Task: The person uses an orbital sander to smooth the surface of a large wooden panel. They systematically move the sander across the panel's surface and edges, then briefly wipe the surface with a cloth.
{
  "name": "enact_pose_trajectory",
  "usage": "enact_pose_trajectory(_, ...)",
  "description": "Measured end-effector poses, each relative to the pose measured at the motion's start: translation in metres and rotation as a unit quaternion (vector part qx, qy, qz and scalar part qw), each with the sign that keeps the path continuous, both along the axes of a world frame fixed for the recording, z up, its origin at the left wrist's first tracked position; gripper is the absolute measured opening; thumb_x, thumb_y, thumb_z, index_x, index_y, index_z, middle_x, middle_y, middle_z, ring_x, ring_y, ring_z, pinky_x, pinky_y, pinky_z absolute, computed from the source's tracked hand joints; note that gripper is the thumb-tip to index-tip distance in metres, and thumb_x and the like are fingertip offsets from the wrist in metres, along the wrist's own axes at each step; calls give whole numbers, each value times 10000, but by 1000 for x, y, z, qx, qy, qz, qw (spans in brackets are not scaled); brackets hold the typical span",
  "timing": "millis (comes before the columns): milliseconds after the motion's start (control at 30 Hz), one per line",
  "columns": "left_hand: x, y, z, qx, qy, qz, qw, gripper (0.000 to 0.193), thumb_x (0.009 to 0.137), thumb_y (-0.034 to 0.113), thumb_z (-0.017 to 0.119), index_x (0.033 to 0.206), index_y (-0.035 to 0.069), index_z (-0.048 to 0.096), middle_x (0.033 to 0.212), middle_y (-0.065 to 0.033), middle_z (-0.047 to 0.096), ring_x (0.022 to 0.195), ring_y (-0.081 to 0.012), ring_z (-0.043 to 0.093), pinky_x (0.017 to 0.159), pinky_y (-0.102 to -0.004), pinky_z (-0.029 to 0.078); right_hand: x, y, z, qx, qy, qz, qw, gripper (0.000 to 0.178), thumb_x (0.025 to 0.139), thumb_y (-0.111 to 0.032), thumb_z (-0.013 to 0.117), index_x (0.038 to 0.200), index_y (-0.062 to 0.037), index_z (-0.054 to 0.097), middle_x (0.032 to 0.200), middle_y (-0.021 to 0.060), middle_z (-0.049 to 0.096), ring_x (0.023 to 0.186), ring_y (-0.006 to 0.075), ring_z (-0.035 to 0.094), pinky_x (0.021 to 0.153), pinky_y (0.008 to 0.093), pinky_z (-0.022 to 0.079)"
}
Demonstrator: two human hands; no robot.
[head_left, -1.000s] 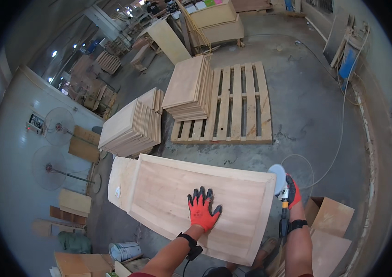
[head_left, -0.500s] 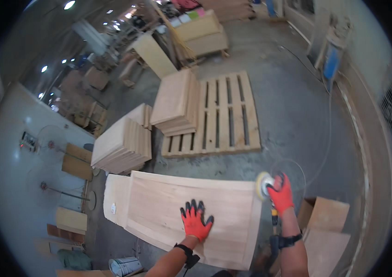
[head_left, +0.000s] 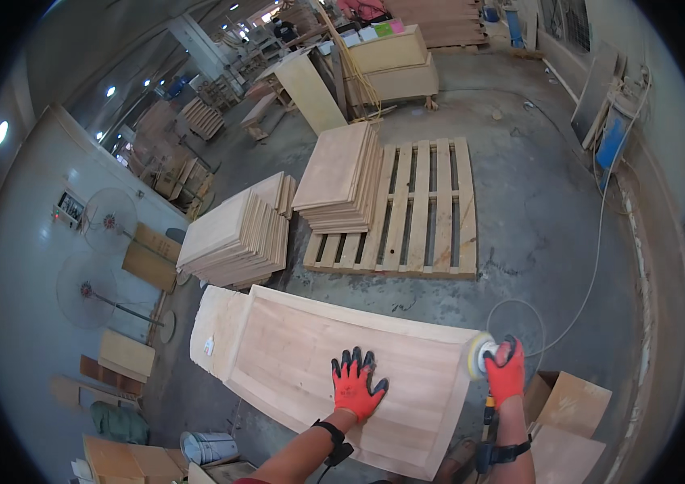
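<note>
Pale wooden panel (head_left: 419,363) above grey workshop floor (head_left: 532,234), left grip (head_left: 354,393) spread flat on it, right grip (head_left: 506,374) curled round a disc sander (head_left: 485,353) at its right edge, stacked boards (head_left: 338,165) on a slatted pallet (head_left: 444,230) beyond

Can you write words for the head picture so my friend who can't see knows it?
A person's red-gloved left hand rests spread on a pale wooden panel while the right hand holds a round-headed power tool at the panel's right edge. Beyond, boards are stacked on a wooden pallet.
</note>
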State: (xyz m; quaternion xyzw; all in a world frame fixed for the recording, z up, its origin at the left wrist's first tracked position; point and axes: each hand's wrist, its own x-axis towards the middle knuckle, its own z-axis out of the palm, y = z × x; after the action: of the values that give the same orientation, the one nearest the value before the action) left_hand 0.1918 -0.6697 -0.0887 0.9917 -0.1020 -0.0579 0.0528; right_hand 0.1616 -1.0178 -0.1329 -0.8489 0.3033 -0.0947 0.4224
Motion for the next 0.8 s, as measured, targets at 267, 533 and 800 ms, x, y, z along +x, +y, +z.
enact_pose_trajectory(267,1,5,-7,-5,-61,-25,998,691,900,562,609,1389,74,577,1549,-252,392,1504,-445,252,1239,-634,51,6,16,28,47,-6,53,997,719,836,-331,813,1440,-136,475,1242,196,596,981,329,694,805,430,575)
enact_pose_trajectory(533,-6,8,-6,-12,-67,-24,997,691,902,561,611,1377,61,583,1550,-250,393,1508,-448,245,1240,-635,51,-21,3,-82,691,-37,-51,720,267,954,-356,720,1145,-181,652,856,34,659,571,152,604,494,331,512)
enact_pose_trajectory(800,-8,13,-13,-2,-12,10,1000,674,907,558,608,1398,97,584,1510,-233,453,1490,-408,295,1250,-620,61,-19,30,44,69,61,35,995,882,771,-305,835,1510,-87,406,1422,266,482,1242,410,602,1021,469,507)
